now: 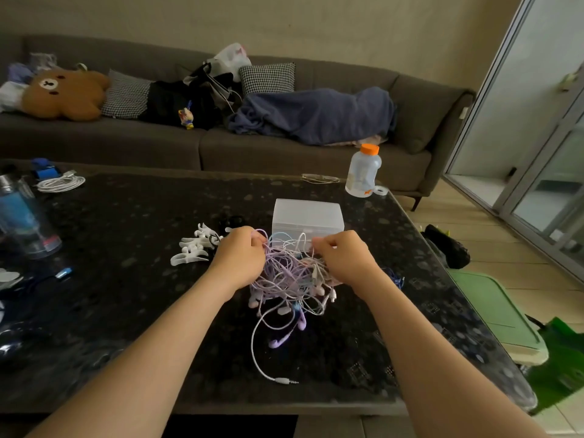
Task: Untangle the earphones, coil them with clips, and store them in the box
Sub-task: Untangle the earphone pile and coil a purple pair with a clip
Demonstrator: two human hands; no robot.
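Head view: one tangle of earphones [290, 279], with lilac, pink, white and blue cords, lies on the dark speckled counter [126, 279], just in front of one translucent closed box [308, 219]. The left hand [240, 257] pinches cords at the tangle's upper left and the right hand [344, 257] pinches cords at its upper right. One heap of white clips [194, 245], too bunched to count, sits just left. Two bottles stand on the counter: an orange-capped bottle [363, 170] and a blue bottle [19, 216]. One grey sofa [284, 153] runs behind.

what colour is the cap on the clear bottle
Orange; the bottle cap shows best in the head view.
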